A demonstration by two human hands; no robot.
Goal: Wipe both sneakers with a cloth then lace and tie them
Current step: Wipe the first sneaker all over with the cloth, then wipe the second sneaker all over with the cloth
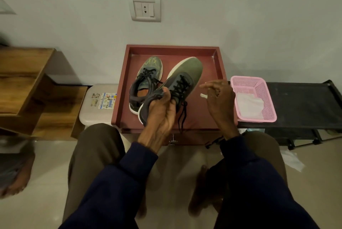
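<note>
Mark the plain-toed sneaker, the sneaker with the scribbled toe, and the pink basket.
Olive-green plain-toed lace-up sneaker (188, 70): head view, on its toe cap.
Olive-green sneaker with yellow-scribbled toe (152, 64): head view, on its toe.
Pink plastic mesh basket (257, 119): head view, on its near rim.

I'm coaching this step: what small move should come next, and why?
Probably bring the right hand to the held sneaker and wipe: the left hand grips it over the tray, and the right hand pinches a white scrap just beside it.
</note>
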